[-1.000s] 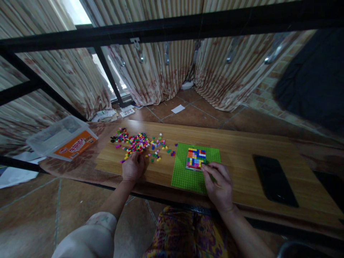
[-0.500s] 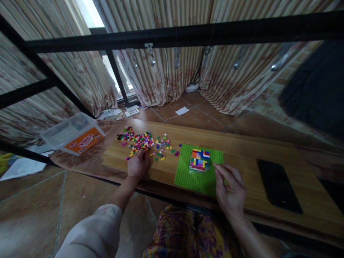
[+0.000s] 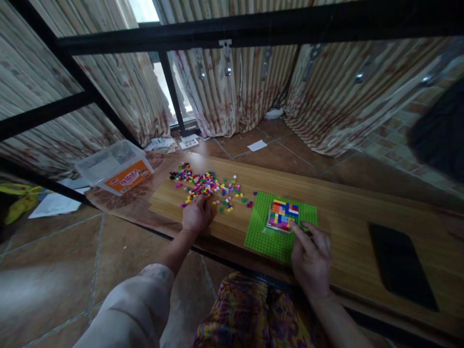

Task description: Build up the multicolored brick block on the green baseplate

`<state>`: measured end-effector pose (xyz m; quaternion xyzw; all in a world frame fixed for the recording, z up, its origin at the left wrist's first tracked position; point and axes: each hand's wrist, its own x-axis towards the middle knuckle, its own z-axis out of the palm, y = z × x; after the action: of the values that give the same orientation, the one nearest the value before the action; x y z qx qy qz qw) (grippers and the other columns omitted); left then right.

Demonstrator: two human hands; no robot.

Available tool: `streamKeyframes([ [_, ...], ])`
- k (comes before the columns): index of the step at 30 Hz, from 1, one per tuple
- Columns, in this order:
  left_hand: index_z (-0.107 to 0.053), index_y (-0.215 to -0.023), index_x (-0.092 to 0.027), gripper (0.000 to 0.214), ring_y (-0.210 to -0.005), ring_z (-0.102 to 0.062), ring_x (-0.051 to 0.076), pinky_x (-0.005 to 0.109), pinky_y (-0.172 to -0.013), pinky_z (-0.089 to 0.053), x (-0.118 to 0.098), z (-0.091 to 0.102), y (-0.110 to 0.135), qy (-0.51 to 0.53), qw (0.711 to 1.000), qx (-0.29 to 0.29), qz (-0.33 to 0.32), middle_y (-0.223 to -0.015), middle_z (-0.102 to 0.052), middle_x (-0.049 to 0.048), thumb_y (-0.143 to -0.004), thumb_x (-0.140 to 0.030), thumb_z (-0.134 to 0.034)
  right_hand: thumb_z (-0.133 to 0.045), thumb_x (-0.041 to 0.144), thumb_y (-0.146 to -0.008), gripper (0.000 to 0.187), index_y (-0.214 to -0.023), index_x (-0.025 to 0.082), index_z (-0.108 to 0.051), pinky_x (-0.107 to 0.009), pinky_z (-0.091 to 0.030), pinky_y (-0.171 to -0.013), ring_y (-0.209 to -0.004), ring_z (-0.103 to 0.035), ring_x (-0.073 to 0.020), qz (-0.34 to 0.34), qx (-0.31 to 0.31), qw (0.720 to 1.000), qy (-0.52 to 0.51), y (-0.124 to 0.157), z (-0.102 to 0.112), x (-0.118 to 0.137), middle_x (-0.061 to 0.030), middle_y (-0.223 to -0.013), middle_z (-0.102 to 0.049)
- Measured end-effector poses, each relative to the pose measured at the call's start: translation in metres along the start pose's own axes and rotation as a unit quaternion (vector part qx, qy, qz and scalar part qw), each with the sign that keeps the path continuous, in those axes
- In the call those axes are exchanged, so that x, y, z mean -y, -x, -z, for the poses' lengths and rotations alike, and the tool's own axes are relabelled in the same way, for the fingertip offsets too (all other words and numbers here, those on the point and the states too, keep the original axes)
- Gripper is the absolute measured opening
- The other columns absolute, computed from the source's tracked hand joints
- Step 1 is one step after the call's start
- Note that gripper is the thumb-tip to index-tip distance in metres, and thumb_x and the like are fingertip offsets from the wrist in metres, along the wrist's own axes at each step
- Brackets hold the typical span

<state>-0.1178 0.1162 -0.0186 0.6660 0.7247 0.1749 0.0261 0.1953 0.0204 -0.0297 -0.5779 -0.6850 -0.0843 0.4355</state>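
Resting curled shut on the table [image 3: 344,217], the left grip [image 3: 196,216] sat at the near edge of the loose bricks [image 3: 205,183], spread just beyond it. The right grip [image 3: 311,256] was narrow, its tip touching the brick patch [image 3: 283,215] on the green baseplate [image 3: 261,237] just ahead; whether it pinched anything could not be told. Such bricks seemed light, hard, slippery: best pinched by opposite sides.

A clear box [image 3: 116,166] with an orange label sits at the bench [image 3: 344,212]'s left end. A black phone [image 3: 400,266] lies flat toward its right. Striped curtains [image 3: 232,92] hang behind a black frame [image 3: 253,29]. A paper slip [image 3: 257,145] lies on the tiled floor.
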Motion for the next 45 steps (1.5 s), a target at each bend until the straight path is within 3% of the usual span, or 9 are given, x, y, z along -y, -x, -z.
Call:
streamKeyframes([
  [10, -0.062, -0.092, -0.022, 0.021, -0.088, -0.066, 0.019, 0.027, -0.072, -0.043, -0.001, 0.0, 0.002, 0.011, 1.0, 0.015, 0.013, -0.098, -0.071, 0.0067, -0.095, -0.03, -0.043, -0.053, 0.016, -0.09, 0.037, -0.121, 0.028, -0.069, -0.045, -0.05, -0.089, -0.101, -0.061, -0.0248, -0.002, -0.001, 1.0, 0.011, -0.003, 0.005, -0.001, -0.0109, -0.115, -0.064],
  [17, -0.062, -0.092, -0.021, 0.023, -0.086, -0.066, 0.018, 0.026, -0.073, -0.044, -0.003, 0.003, 0.002, 0.003, 1.0, 0.029, 0.013, -0.098, -0.07, 0.0068, -0.096, -0.029, -0.041, -0.059, 0.012, -0.088, 0.036, -0.122, 0.022, -0.067, -0.04, -0.05, -0.093, -0.103, -0.063, -0.023, 0.011, -0.027, 0.999, -0.046, -0.02, 0.011, 0.041, -0.0104, -0.112, -0.067],
  [23, -0.061, -0.091, -0.022, 0.023, -0.085, -0.066, 0.019, 0.027, -0.07, -0.042, -0.001, 0.0, 0.003, 0.005, 1.0, 0.02, 0.011, -0.095, -0.07, 0.0062, -0.096, -0.03, -0.04, -0.051, 0.023, -0.095, 0.026, -0.116, 0.024, -0.067, -0.039, -0.051, -0.093, -0.104, -0.063, -0.0209, 0.008, 0.106, 0.982, -0.154, -0.023, -0.033, 0.084, -0.0076, -0.111, -0.066],
  [26, -0.061, -0.091, -0.022, 0.024, -0.084, -0.066, 0.019, 0.027, -0.07, -0.042, 0.0, -0.001, 0.003, 0.012, 1.0, 0.018, 0.01, -0.095, -0.07, 0.0066, -0.096, -0.03, -0.04, -0.049, 0.027, -0.094, 0.027, -0.112, 0.019, -0.067, -0.04, -0.052, -0.089, -0.101, -0.062, -0.0231, -0.011, 0.122, 0.98, -0.157, -0.028, -0.065, 0.092, -0.0104, -0.106, -0.066],
  [31, -0.061, -0.091, -0.022, 0.022, -0.083, -0.065, 0.018, 0.026, -0.07, -0.042, 0.0, 0.0, 0.004, 0.021, 0.999, 0.025, 0.014, -0.096, -0.07, 0.0063, -0.096, -0.029, -0.041, -0.049, 0.02, -0.089, 0.028, -0.111, 0.013, -0.066, -0.04, -0.049, -0.087, -0.098, -0.059, -0.0259, -0.036, 0.203, 0.975, -0.086, -0.045, -0.102, 0.095, -0.013, -0.101, -0.065],
  [37, -0.061, -0.091, -0.021, 0.023, -0.083, -0.065, 0.019, 0.027, -0.069, -0.042, -0.001, 0.0, 0.003, 0.01, 0.999, 0.03, 0.013, -0.095, -0.07, 0.0067, -0.096, -0.029, -0.04, -0.051, 0.018, -0.087, 0.023, -0.101, 0.018, -0.069, -0.037, -0.044, -0.086, -0.094, -0.058, -0.0246, -0.042, 0.225, 0.971, -0.068, -0.053, -0.121, 0.095, -0.0103, -0.096, -0.064],
  [45, -0.061, -0.091, -0.022, 0.024, -0.083, -0.066, 0.019, 0.027, -0.068, -0.041, 0.0, -0.001, 0.004, 0.007, 1.0, 0.025, 0.011, -0.094, -0.07, 0.0064, -0.097, -0.029, -0.039, -0.05, 0.023, -0.089, 0.017, -0.084, 0.019, -0.065, -0.034, -0.045, -0.078, -0.084, -0.059, -0.0216, -0.063, 0.206, 0.971, -0.106, -0.048, -0.12, 0.094, -0.0081, -0.087, -0.064],
])
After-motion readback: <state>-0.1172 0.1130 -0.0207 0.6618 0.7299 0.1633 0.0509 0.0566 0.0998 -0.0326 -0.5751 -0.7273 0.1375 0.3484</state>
